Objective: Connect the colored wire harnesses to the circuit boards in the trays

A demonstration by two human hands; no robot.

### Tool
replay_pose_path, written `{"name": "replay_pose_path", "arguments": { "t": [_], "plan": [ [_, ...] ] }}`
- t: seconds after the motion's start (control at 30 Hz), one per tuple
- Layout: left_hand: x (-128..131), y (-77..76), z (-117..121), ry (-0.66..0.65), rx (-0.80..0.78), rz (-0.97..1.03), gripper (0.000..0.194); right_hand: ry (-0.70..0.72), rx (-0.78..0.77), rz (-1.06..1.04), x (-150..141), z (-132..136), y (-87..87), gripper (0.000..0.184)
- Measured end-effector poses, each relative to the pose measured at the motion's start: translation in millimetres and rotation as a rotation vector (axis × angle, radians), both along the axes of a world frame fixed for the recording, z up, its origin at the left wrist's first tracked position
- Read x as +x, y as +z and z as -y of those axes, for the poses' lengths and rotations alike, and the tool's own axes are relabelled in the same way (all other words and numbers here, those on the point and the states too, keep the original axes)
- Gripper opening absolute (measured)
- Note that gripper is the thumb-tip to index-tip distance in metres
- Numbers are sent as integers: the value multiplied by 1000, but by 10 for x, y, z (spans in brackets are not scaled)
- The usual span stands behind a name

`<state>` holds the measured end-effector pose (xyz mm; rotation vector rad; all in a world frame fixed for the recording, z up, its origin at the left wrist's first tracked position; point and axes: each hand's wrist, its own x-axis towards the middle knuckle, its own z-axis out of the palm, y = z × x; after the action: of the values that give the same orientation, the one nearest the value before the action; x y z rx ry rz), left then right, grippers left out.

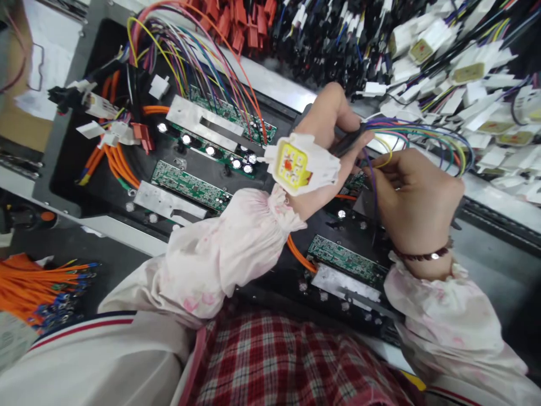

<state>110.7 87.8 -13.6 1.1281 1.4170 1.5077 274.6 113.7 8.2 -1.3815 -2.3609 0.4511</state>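
Observation:
My left hand (327, 127) is closed around a dark sleeved bundle of a wiring harness. A white connector (306, 163) with a yellow face hangs over the back of that wrist. From the sleeve, a fan of coloured wires (443, 135) curves over to the right. My right hand (418, 197) pinches wires from the same harness, among them a yellow one; its fingertips are partly hidden. A purple wire (374, 192) dangles beside the right fingers. Below both hands lies a black housing (253, 220) with green circuit boards (190, 186).
Red connectors (249, 22) and heaps of white connectors (469, 73) with wires lie along the back. Orange cables (42, 282) with ring terminals rest at the lower left. Inside the housing, an installed harness (190, 45) arches over the upper left board.

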Motion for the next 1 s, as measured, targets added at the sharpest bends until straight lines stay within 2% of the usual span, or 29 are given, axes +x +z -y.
{"name": "replay_pose_path", "arguments": {
  "t": [0.17, 0.3, 0.4, 0.47, 0.53, 0.6, 0.7, 0.77, 0.87, 1.0],
  "plan": [
    [-15, -26, -12, -14, 67, 67, 26, -67, -19, 7, 77, 144, 162, 15],
    [-24, -82, -41, 4, 111, 118, 31, 89, -61, 109, 280, 214, 248, 18],
    [-42, -86, -52, 0, 82, 73, 24, -14, 18, 162, 486, 212, 247, 20],
    [-55, -70, -51, 11, 91, -51, 15, -112, 69, 172, 565, 209, 233, 19],
    [-65, -51, -49, 69, 112, -261, 12, -155, 88, 112, 562, 206, 204, 18],
    [-73, -40, -50, 138, 119, -445, 18, -156, 92, 29, 503, 192, 153, 16],
    [-86, -37, -58, 168, 106, -525, 28, -145, 50, -5, 421, 153, 43, 10],
    [-99, -29, -67, 153, 93, -526, 30, -149, 24, -1, 412, 134, -20, 8],
    [-122, 9, -84, 40, 0, -584, 33, -156, 36, -10, 440, 130, -64, 9],
    [-117, 92, -58, -49, -148, -853, 33, -153, 32, 8, 456, 135, -91, 8]
  ]
}}
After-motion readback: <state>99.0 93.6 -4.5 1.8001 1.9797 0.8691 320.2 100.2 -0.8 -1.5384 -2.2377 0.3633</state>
